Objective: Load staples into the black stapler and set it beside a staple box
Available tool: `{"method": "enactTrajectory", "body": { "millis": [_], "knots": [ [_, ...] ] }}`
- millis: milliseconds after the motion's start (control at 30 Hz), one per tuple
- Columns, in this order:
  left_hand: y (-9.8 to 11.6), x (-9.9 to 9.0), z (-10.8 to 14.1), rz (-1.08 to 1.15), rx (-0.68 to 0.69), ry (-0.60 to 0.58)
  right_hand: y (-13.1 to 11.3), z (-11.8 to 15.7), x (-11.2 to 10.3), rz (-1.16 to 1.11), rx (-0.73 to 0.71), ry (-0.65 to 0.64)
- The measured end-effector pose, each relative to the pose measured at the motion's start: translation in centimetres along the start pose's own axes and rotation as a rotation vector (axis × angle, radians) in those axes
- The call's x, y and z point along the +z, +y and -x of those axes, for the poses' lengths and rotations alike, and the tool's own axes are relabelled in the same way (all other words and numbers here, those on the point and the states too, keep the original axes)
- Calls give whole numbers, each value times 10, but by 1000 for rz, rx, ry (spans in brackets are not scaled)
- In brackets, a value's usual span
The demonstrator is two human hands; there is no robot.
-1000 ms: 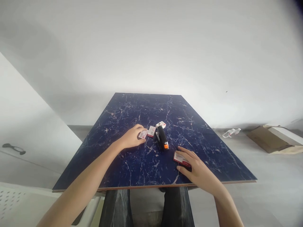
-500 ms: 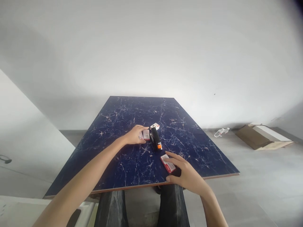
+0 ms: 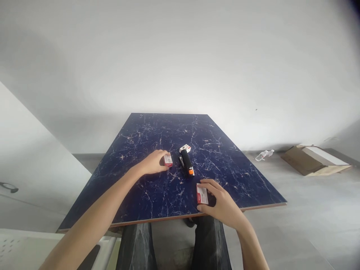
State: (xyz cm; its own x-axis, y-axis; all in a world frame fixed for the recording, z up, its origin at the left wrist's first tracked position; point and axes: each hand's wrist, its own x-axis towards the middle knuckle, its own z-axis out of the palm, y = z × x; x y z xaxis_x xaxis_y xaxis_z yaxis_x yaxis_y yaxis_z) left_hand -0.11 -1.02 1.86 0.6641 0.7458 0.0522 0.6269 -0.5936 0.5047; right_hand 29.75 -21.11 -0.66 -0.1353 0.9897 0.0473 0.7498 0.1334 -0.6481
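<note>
My left hand (image 3: pixel 153 162) is closed on a small red-and-white box (image 3: pixel 168 160), left of the stapler; part of this box is hidden by the fingers. A black stapler (image 3: pixel 186 162) with an orange end lies on the dark blue marbled table (image 3: pixel 157 129), its orange end towards me. At its far end sits a small white box (image 3: pixel 185 148) with dark and red print. Nearer the front edge, my right hand (image 3: pixel 222 200) has thumb and fingers at opposite edges of another flat red-and-white box (image 3: pixel 202 195).
The table's front edge (image 3: pixel 174 219) is close to my legs (image 3: pixel 210 240). Against the wall on the right, a clear plastic bottle (image 3: pixel 263 155) and a cardboard box (image 3: pixel 315 161) lie on the floor. A white surface (image 3: pixel 33 249) stands at the lower left.
My left hand has drawn its box slightly left, away from the stapler. The box at my right hand has turned straighter, and the fingers have closed in on its edges.
</note>
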Motion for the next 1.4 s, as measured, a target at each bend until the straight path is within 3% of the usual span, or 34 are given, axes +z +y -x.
{"method": "enactTrajectory", "body": {
  "millis": [133,233,333,467,533,667,733,833,933,1033,1100,1233,1400],
  "knots": [
    [11,16,1,148,18,-43,4,-2,-6,-63,-28,-41],
    [24,29,1,281,73,-78,8,-3,-7,-104,17,20],
    [32,40,0,313,92,-47,5,-10,-15,-153,3,161],
    [32,45,0,330,50,-55,-21,-43,-29,-41,-137,393],
    [30,44,2,353,43,-58,-36,-66,-28,38,-258,354],
    [28,43,3,396,44,-68,-48,-104,-17,137,-397,29],
    [28,45,3,392,38,-67,-43,-117,-20,94,-405,24],
    [30,48,3,378,60,-35,-26,-139,-34,-96,-342,216],
    [35,48,2,361,143,13,-1,-171,-41,-229,-220,203],
    [38,45,3,326,170,30,20,-198,-30,-133,-103,129],
    [37,43,4,282,146,54,27,-208,-16,-44,-98,123],
    [32,43,3,169,119,68,30,-211,5,65,-152,214],
    [34,51,1,143,101,12,34,-210,8,74,-58,293]
  ]
}}
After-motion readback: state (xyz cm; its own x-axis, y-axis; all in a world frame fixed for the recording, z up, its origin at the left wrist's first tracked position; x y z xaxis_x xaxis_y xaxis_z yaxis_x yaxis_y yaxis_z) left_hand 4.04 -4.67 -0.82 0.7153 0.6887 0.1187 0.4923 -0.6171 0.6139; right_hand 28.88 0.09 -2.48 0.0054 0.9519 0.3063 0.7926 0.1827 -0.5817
